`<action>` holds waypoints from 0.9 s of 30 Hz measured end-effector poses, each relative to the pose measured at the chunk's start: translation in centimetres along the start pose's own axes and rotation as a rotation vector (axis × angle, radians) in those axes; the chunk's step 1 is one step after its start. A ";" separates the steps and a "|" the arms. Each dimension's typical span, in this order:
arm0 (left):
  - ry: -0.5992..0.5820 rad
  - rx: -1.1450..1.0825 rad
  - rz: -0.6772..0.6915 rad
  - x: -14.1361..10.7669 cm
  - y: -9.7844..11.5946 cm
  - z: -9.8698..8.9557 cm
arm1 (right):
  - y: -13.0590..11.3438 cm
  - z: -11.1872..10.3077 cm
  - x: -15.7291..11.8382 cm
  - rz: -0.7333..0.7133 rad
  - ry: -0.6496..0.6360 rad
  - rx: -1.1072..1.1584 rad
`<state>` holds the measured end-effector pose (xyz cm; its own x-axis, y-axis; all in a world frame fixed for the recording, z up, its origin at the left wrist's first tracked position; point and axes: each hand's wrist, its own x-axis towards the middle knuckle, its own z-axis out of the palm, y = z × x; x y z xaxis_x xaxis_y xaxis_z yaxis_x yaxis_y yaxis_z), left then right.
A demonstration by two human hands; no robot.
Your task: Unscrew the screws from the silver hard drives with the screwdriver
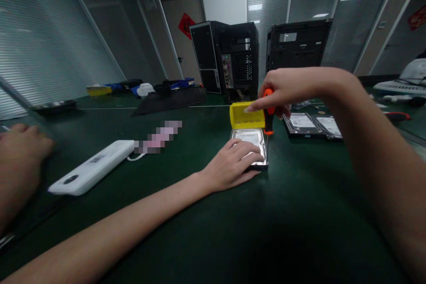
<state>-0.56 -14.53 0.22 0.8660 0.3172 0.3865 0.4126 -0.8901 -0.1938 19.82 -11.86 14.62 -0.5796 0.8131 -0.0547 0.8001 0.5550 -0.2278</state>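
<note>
A silver hard drive [246,136] lies flat on the dark green table [186,230]. My left hand [233,164] rests on its lower part, fingers spread across the label and thumb along the near edge. My right hand [276,95] is above the drive's far right corner, its fingers wrapped round an orange and black screwdriver [269,120] that points down. The tip meets the drive's right edge, though the exact contact is too small to tell. Just beyond the drive stands a yellow case [241,117], partly behind my right index finger.
Two more drives [301,122] lie at the right. Behind stand black computer cases [206,53]. At the left are a white power bank [96,166] with a cable and another person's hand [25,151]. A black mat [169,101] lies further back.
</note>
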 end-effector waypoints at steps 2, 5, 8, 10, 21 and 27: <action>-0.007 0.005 0.009 0.0 0.0 0.0 | -0.2 0.1 0.0 0.037 0.033 -0.021; -0.012 0.009 0.024 0.0 0.0 0.1 | -0.4 0.1 -0.2 0.082 0.050 -0.036; -0.018 -0.002 0.037 -0.1 -0.1 0.2 | -0.4 -0.2 -0.8 0.042 -0.008 0.023; -0.023 -0.022 0.030 -0.2 -0.1 0.2 | -0.3 -0.4 -1.2 -0.008 -0.063 0.062; 0.013 -0.210 -0.332 0.0 0.0 0.3 | 0.6 -1.1 -1.2 -0.092 -0.155 0.092; -0.018 -0.205 -0.341 0.0 -0.1 0.3 | 1.4 -1.3 -1.9 -0.107 -0.016 0.107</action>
<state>-0.46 -14.36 -0.05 0.6944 0.6100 0.3817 0.6139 -0.7789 0.1280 22.21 -12.43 15.67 -0.6640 0.7467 -0.0399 0.7128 0.6160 -0.3353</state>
